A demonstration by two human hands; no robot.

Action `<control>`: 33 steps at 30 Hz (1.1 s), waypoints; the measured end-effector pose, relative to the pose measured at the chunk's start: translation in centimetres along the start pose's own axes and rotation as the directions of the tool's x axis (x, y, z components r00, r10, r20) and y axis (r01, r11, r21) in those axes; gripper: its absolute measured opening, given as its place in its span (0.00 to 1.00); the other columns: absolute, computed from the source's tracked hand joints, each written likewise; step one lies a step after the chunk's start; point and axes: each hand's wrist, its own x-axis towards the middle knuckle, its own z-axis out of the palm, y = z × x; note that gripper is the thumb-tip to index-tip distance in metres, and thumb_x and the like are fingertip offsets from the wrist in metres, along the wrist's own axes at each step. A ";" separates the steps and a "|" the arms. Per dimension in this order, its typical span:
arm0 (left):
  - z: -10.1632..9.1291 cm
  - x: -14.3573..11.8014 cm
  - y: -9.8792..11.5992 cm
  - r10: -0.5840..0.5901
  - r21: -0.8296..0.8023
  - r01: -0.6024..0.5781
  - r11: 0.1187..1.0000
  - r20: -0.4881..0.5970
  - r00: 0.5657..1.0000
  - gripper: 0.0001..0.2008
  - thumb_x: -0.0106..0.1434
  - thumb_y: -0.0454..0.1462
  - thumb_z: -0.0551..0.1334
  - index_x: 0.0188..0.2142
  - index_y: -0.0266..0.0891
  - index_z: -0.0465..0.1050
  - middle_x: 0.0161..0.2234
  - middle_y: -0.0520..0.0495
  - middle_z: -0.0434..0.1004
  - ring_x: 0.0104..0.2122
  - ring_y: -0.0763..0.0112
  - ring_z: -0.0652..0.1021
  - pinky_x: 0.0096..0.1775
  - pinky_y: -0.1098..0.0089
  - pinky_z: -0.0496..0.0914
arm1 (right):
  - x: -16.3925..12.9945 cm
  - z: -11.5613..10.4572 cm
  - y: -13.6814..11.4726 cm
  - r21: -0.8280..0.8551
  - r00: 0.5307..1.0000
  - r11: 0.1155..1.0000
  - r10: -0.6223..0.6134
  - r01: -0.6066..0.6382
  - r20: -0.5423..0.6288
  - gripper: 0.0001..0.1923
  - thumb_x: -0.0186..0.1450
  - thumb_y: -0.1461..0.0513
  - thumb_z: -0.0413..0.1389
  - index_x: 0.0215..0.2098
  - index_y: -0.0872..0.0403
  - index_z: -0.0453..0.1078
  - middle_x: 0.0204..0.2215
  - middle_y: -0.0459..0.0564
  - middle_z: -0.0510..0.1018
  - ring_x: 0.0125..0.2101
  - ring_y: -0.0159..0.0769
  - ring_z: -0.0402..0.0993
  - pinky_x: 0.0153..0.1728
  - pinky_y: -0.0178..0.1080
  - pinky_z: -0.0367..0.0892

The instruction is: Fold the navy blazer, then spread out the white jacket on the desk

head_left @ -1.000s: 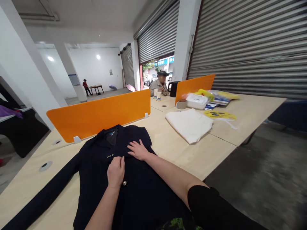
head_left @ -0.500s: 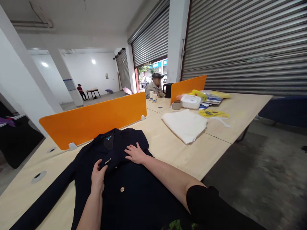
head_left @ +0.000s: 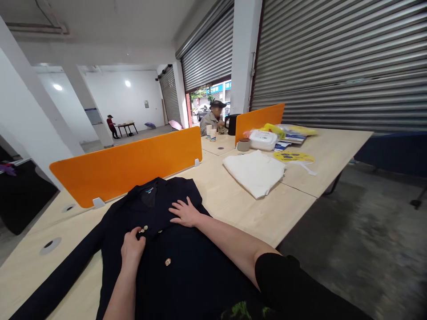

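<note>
A dark navy jacket [head_left: 187, 271] with gold-coloured buttons lies front up on the light wooden table, its collar away from me. One sleeve stretches out to the left; the other is folded across the chest. My left hand [head_left: 131, 250] is closed at the cuff of the folded sleeve, beside a row of small gold buttons [head_left: 143, 229]; the cloth between its fingers is partly hidden. Fingers spread, my right hand [head_left: 185, 213] rests flat on the folded sleeve near the shoulder. A larger gold button [head_left: 168, 262] shows on the jacket front.
An orange divider [head_left: 133, 164] stands behind the jacket. To the right lie a folded white cloth [head_left: 255, 173], a yellow fan [head_left: 293, 157], a white plastic box [head_left: 263, 140] and a roll of tape [head_left: 243, 144]. A person [head_left: 211, 120] sits across the table near paper cups [head_left: 213, 134].
My left hand has moved slightly down and left, and the cuff buttons have shifted left with it. My right hand stays flat on the sleeve. The whole view has shifted a little.
</note>
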 end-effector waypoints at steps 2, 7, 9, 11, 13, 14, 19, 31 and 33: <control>-0.1 -0.3 -0.1 -0.067 0.067 0.071 0.995 -0.054 0.996 0.20 0.61 0.41 0.54 0.51 0.40 0.71 0.48 0.37 0.70 0.44 0.54 0.77 0.43 0.59 0.73 | 0.0 0.1 0.2 0.010 0.999 1.000 0.013 -0.013 0.040 0.30 0.69 0.45 0.43 0.64 0.48 0.57 0.64 0.54 0.58 0.64 0.51 0.47 0.60 0.67 0.34; 0.8 -1.7 -0.4 0.194 0.345 -0.087 0.934 -0.287 0.938 0.27 0.66 0.46 0.49 0.62 0.43 0.58 0.65 0.36 0.53 0.61 0.46 0.60 0.53 0.46 0.63 | 1.3 -1.5 -0.2 0.075 0.982 0.993 0.083 -0.096 0.168 0.29 0.68 0.45 0.44 0.64 0.46 0.59 0.65 0.54 0.57 0.64 0.54 0.47 0.59 0.69 0.34; 1.6 -1.7 -0.5 0.244 0.379 -0.180 0.908 -0.128 0.961 0.25 0.67 0.46 0.47 0.63 0.47 0.58 0.65 0.41 0.54 0.63 0.48 0.57 0.56 0.42 0.58 | 2.2 -2.3 -1.3 0.063 0.952 0.978 0.176 -0.197 0.249 0.29 0.67 0.44 0.45 0.60 0.46 0.64 0.62 0.55 0.61 0.62 0.58 0.51 0.57 0.72 0.36; 2.3 -1.3 -0.7 0.210 0.354 -0.184 0.917 -0.036 0.977 0.25 0.68 0.46 0.45 0.63 0.48 0.57 0.66 0.43 0.54 0.63 0.49 0.57 0.57 0.41 0.55 | 3.1 -2.4 -3.0 0.037 0.943 0.962 0.257 -0.271 0.213 0.29 0.67 0.44 0.44 0.58 0.48 0.66 0.60 0.58 0.64 0.61 0.59 0.54 0.56 0.73 0.37; 2.7 -0.7 -0.9 0.191 0.319 -0.163 0.934 -0.057 0.980 0.27 0.68 0.47 0.43 0.64 0.44 0.55 0.66 0.42 0.52 0.64 0.50 0.55 0.58 0.41 0.54 | 3.7 -1.5 -4.9 0.035 0.971 0.971 0.233 -0.235 0.056 0.29 0.68 0.44 0.42 0.60 0.48 0.64 0.62 0.57 0.62 0.62 0.57 0.50 0.57 0.71 0.37; 2.8 -0.6 -1.0 0.184 0.303 -0.154 0.940 -0.071 0.980 0.28 0.68 0.46 0.42 0.64 0.41 0.54 0.66 0.41 0.52 0.64 0.50 0.55 0.58 0.42 0.53 | 3.8 -0.7 -5.7 0.043 0.984 0.983 0.179 -0.178 -0.018 0.28 0.69 0.45 0.41 0.62 0.47 0.61 0.63 0.55 0.60 0.64 0.54 0.48 0.58 0.69 0.37; 1.3 -1.6 -0.3 0.195 0.235 -0.178 0.955 -0.051 0.979 0.24 0.68 0.39 0.46 0.60 0.30 0.60 0.63 0.33 0.58 0.62 0.50 0.59 0.58 0.44 0.54 | 2.7 2.9 -7.5 0.060 0.999 0.998 0.014 -0.017 0.040 0.29 0.69 0.46 0.42 0.64 0.45 0.56 0.66 0.52 0.54 0.64 0.52 0.47 0.60 0.65 0.42; -8.4 -8.0 -10.8 -0.313 0.211 0.383 0.899 -0.302 0.901 0.24 0.68 0.44 0.46 0.57 0.31 0.62 0.47 0.33 0.75 0.47 0.57 0.76 0.46 0.60 0.69 | 2.5 4.7 -6.2 0.063 1.000 0.998 0.006 -0.008 0.028 0.29 0.70 0.46 0.39 0.65 0.46 0.57 0.66 0.50 0.55 0.64 0.52 0.47 0.60 0.64 0.43; -10.3 -9.8 -13.6 -0.387 0.258 0.502 0.825 -0.389 0.836 0.27 0.67 0.44 0.48 0.61 0.29 0.55 0.49 0.27 0.70 0.47 0.49 0.75 0.44 0.54 0.69 | 2.4 4.5 -6.3 0.065 0.999 0.998 0.010 -0.012 0.033 0.29 0.70 0.47 0.39 0.65 0.47 0.57 0.66 0.50 0.54 0.64 0.53 0.47 0.60 0.64 0.43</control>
